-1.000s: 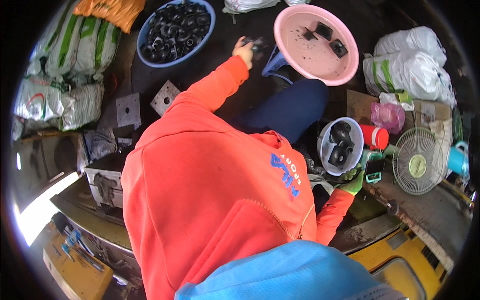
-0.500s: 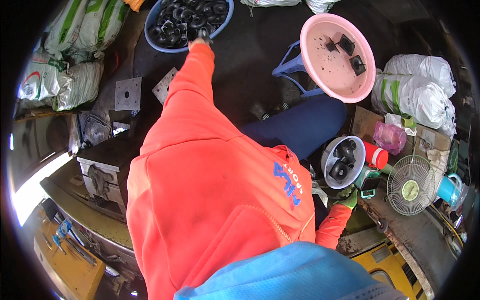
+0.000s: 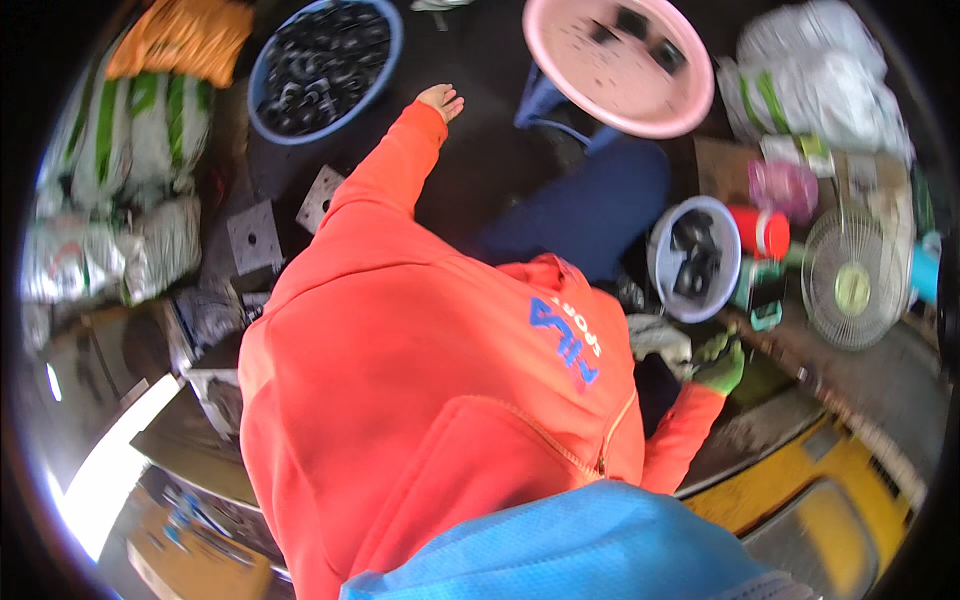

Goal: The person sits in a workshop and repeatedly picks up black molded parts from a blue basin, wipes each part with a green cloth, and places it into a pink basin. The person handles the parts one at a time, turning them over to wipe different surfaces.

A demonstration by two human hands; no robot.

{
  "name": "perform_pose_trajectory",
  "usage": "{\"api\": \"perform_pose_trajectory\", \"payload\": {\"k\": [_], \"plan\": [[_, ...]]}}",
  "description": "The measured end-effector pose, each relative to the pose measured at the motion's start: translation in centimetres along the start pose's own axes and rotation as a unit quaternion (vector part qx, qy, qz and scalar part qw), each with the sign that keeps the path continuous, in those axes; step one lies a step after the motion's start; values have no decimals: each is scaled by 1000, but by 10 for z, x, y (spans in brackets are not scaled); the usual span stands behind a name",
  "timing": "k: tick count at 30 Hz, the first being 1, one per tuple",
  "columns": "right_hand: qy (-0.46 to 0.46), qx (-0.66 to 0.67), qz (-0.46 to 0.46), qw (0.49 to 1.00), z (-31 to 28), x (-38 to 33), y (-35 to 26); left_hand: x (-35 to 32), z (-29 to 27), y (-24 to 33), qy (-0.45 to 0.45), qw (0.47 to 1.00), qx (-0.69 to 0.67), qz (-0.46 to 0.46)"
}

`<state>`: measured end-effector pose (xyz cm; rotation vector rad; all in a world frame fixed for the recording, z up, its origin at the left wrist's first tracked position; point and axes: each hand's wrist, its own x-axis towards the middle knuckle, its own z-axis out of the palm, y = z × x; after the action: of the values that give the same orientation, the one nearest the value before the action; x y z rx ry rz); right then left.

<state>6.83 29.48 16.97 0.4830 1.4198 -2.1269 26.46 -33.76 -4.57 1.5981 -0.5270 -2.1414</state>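
Head view: the left hand [image 3: 441, 100] was pulled back from the blue tub [image 3: 322, 65] at 11 o'clock, fingers loose, nothing held. The right glove [image 3: 718, 362] was closed on a cloth [image 3: 655, 335].

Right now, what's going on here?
A person in an orange hooded top stretches the bare left hand out beside a blue tub full of dark parts, holding nothing visible. The gloved right hand rests low beside a small grey bowl of similar parts. A pink basin sits farther out.
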Motion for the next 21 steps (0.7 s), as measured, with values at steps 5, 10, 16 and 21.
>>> {"api": "perform_pose_trajectory", "payload": {"k": [5, 10, 16, 21], "plan": [[45, -2, -70, 997, 3, -19, 1, -94, 134, -61, -129, 975, 87, 156], [72, -55, -136, 987, 8, -33, 6, -198, 245, -127, -509, 725, 265, 379], [92, -26, -130, 987, 14, -39, 1, -212, 322, -286, -453, 675, 581, 51], [98, -9, -120, 988, 13, -30, 7, -164, 352, -378, -278, 791, 543, 56]]}}
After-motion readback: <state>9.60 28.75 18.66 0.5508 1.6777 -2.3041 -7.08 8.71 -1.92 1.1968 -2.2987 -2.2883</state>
